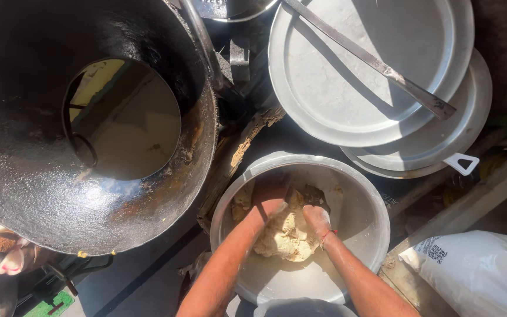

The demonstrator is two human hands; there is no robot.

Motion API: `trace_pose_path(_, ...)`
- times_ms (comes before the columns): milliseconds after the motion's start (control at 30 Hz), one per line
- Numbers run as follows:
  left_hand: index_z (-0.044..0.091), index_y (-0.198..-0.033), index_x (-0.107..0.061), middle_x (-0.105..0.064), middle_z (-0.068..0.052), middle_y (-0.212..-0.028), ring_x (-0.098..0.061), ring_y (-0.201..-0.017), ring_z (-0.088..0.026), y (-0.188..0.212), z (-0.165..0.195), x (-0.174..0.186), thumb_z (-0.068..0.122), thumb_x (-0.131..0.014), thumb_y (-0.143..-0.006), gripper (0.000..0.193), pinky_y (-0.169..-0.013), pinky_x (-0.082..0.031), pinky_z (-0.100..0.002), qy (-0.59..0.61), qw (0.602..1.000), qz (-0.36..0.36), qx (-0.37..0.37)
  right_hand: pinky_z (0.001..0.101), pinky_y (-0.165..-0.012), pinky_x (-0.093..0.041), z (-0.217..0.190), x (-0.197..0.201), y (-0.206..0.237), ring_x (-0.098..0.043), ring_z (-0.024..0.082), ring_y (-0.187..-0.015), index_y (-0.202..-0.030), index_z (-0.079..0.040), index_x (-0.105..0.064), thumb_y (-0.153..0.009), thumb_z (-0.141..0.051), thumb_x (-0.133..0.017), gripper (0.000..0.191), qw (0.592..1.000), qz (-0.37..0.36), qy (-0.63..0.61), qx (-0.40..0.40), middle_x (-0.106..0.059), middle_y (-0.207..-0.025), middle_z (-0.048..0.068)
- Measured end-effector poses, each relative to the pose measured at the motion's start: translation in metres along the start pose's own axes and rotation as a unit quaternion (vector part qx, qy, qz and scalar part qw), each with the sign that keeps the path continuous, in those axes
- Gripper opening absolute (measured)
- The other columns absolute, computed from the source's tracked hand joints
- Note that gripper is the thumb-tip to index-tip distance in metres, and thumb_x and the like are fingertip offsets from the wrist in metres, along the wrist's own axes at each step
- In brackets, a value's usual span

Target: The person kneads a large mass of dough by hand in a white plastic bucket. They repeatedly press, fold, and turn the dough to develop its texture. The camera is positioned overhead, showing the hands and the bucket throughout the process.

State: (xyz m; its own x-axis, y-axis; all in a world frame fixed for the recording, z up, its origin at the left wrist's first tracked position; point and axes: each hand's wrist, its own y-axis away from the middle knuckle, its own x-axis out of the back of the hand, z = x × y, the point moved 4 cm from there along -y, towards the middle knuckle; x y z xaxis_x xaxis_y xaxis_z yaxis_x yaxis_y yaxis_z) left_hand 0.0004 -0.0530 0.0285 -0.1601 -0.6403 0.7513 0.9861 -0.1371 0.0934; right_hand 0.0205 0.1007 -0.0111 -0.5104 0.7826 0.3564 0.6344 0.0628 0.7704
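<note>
A lump of pale dough (pixel 287 235) lies in a round metal bowl (pixel 364 202) at the bottom centre. My left hand (pixel 268 199) presses into the dough's upper left, fingers dug in and coated. My right hand (pixel 317 216) pushes on its upper right, with a red thread around the wrist. Both hands are partly in the bowl's shadow.
A big black wok (pixel 42 194) holding oil (pixel 127 120) fills the left. Two stacked metal lids (pixel 347 88) with a long flat metal tool (pixel 382 67) across them sit at top right. A white sack (pixel 476 270) lies at bottom right, and charred wood (pixel 239 149) between wok and bowl.
</note>
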Motion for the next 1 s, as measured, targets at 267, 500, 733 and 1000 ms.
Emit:
trace_pose_path(267,0.01,-0.084,-0.07,-0.067,-0.011,-0.094,-0.063,-0.103,-0.031,0.094,0.098,0.029,0.02,-0.069,-0.079,0.012,-0.095,-0.048,-0.044,-0.08,0.963,-0.181,-0.182,0.0346,-0.091,-0.054,-0.079,0.041,0.062,-0.066,0.016,-0.105,-0.123,-0.01,-0.072,-0.082,-0.035,-0.075,0.047,0.94,-0.237,0.055,0.241,-0.07,-0.121,0.008)
trace_pose_path(500,0.009,-0.082,-0.068,-0.066,-0.007,-0.097,-0.063,-0.109,-0.024,0.104,0.098,0.063,0.013,-0.067,-0.076,0.008,-0.104,-0.047,-0.039,-0.09,0.94,-0.159,-0.29,0.0327,-0.088,-0.057,-0.058,0.027,0.073,-0.073,0.019,-0.098,-0.113,-0.011,-0.081,-0.088,-0.026,-0.074,0.03,0.947,-0.266,0.058,0.171,-0.077,-0.105,0.01)
trace_pose_path(733,0.004,-0.095,-0.068,-0.067,-0.016,-0.119,-0.061,-0.121,-0.033,0.124,0.077,0.08,0.022,-0.063,-0.094,0.019,-0.102,-0.046,-0.045,0.057,0.994,0.061,-0.067,0.0363,-0.088,-0.064,-0.035,0.049,0.027,-0.081,0.024,-0.098,-0.128,-0.01,-0.068,-0.099,-0.013,-0.054,0.033,0.982,-0.076,0.12,0.123,-0.079,-0.106,0.015)
trace_pose_path(1000,0.001,-0.139,-0.057,-0.059,-0.027,-0.138,-0.056,-0.126,-0.044,0.101,-0.036,-0.059,0.051,-0.043,-0.103,0.064,-0.108,-0.04,-0.053,0.043,0.738,0.227,0.634,0.0509,-0.096,-0.051,-0.063,-0.04,-0.009,-0.069,0.04,-0.107,-0.112,-0.005,-0.075,-0.104,-0.047,-0.04,0.055,0.923,-0.023,0.376,0.08,-0.073,-0.11,0.023)
